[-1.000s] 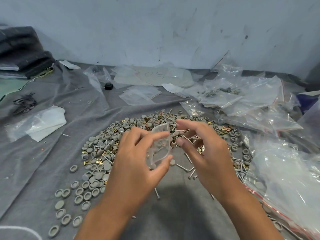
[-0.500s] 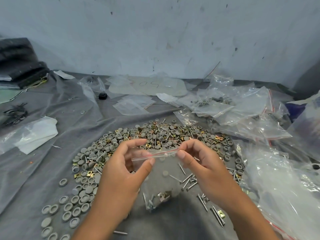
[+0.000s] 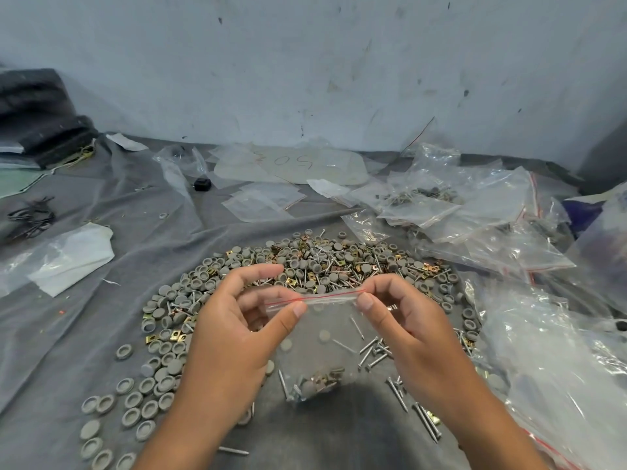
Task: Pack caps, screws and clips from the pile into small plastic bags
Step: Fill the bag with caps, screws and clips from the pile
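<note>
A small clear plastic bag (image 3: pixel 319 347) with a red zip strip hangs between my hands above the cloth. Caps, screws and a brass clip lie at its bottom (image 3: pixel 317 383). My left hand (image 3: pixel 234 337) pinches the left end of the zip strip between thumb and fingers. My right hand (image 3: pixel 407 320) pinches the right end. Behind the bag spreads the pile (image 3: pixel 305 266) of grey caps, silver screws and brass clips. Loose grey caps (image 3: pixel 135 401) trail to the lower left, and loose screws (image 3: pixel 376 354) lie beside my right hand.
Everything sits on a grey cloth (image 3: pixel 84 334). Filled and empty plastic bags (image 3: pixel 475 212) heap at the right; a large clear bag (image 3: pixel 559 361) lies near right. Flat empty bags (image 3: pixel 261 201) lie behind the pile, a white sheet in plastic (image 3: pixel 68 259) at left.
The bag went from crumpled in my left hand to hanging stretched by its zip strip between both hands. My hands have moved slightly apart along the strip.
</note>
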{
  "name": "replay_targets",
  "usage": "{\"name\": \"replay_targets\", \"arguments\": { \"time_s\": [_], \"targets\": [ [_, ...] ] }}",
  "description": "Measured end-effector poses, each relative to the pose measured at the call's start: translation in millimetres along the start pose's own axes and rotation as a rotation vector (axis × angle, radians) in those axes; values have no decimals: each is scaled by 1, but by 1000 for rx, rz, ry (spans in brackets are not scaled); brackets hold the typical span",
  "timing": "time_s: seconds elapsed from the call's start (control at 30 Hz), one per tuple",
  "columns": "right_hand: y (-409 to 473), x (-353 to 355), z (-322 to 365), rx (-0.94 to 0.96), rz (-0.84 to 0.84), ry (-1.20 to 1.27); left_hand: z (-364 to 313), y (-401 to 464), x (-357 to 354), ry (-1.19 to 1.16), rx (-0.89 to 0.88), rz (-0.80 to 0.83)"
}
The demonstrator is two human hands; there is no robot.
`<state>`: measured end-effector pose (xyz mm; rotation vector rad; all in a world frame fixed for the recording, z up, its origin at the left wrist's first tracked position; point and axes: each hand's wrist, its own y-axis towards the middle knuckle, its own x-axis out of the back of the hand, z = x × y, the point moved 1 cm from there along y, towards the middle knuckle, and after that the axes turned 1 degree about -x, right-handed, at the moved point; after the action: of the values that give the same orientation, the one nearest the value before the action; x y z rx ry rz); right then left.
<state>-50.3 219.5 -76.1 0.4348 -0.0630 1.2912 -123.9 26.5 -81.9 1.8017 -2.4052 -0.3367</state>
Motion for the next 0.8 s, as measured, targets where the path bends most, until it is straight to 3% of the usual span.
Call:
{"name": "replay_targets", "arguments": {
  "time_s": [0.57, 0.8],
  "targets": [
    [0, -11, 4, 61, -40, -41, 1, -4, -6, 42, -49, 2],
    [1, -19, 8, 64, -16, 49, -2, -9, -20, 90, -86, 3]
  ]
}}
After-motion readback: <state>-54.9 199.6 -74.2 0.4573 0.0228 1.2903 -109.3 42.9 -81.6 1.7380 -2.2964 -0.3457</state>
